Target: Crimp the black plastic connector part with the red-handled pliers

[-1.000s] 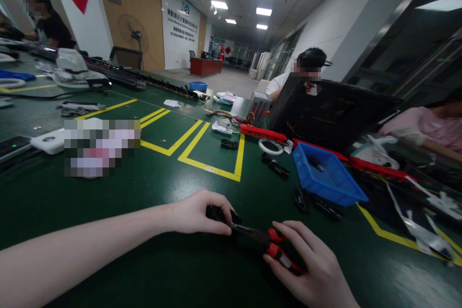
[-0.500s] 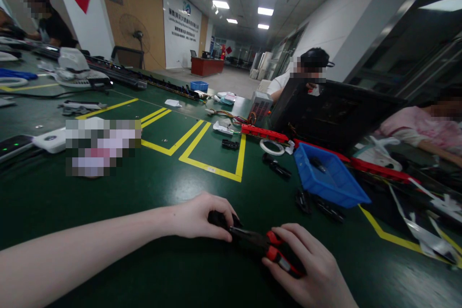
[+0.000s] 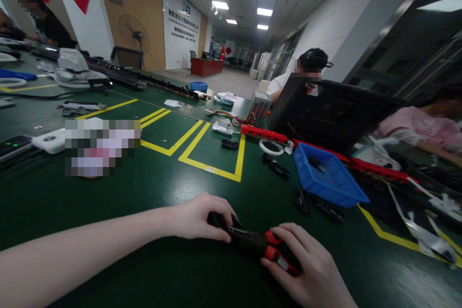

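Near the front middle of the green table (image 3: 144,269), my left hand (image 3: 205,216) is closed round a small black plastic part (image 3: 215,220), mostly hidden by the fingers. My right hand (image 3: 310,264) grips a pair of pliers (image 3: 252,239) by the red and black handles. The pliers' dark jaws point left and reach the black part at my left fingertips. Whether the jaws are clamped on it, I cannot tell.
A blue bin (image 3: 328,175) with a dark piece inside stands to the right, black parts (image 3: 327,208) beside it. Behind are a white ring (image 3: 271,147), a red strip (image 3: 263,132) and a large black panel (image 3: 332,110). A blurred-out flat object (image 3: 104,149) lies left. Co-workers sit around.
Both hands and the pliers stay in nearly the same place. The view has shifted very slightly, and the co-worker at the far left has leaned a little.
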The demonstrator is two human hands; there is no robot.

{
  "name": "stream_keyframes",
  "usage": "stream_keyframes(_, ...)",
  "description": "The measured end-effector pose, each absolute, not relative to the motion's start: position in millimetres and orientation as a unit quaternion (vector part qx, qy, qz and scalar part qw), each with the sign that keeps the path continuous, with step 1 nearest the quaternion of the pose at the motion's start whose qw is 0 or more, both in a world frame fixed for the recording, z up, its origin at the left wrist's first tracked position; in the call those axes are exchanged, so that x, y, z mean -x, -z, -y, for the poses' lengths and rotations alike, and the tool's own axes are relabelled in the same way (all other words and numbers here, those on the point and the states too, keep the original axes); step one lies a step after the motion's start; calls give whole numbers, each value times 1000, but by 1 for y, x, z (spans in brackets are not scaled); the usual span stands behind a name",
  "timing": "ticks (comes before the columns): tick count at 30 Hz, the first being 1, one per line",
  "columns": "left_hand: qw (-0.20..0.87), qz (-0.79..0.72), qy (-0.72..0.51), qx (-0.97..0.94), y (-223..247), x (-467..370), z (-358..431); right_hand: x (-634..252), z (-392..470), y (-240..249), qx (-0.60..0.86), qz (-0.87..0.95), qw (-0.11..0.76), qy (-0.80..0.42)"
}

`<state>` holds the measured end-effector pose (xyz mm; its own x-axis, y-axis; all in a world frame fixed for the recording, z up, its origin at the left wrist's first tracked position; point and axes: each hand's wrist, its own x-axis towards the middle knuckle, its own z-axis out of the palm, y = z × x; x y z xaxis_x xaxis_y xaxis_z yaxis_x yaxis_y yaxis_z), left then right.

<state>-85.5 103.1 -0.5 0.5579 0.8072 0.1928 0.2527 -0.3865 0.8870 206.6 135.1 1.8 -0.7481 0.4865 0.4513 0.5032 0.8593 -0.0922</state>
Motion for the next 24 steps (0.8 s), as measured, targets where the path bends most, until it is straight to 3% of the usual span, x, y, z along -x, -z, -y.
stream_keyframes(24, 415, -340, -319, -781, 3, 86, -103, -204, -135, -2, 263, 937, 227, 20)
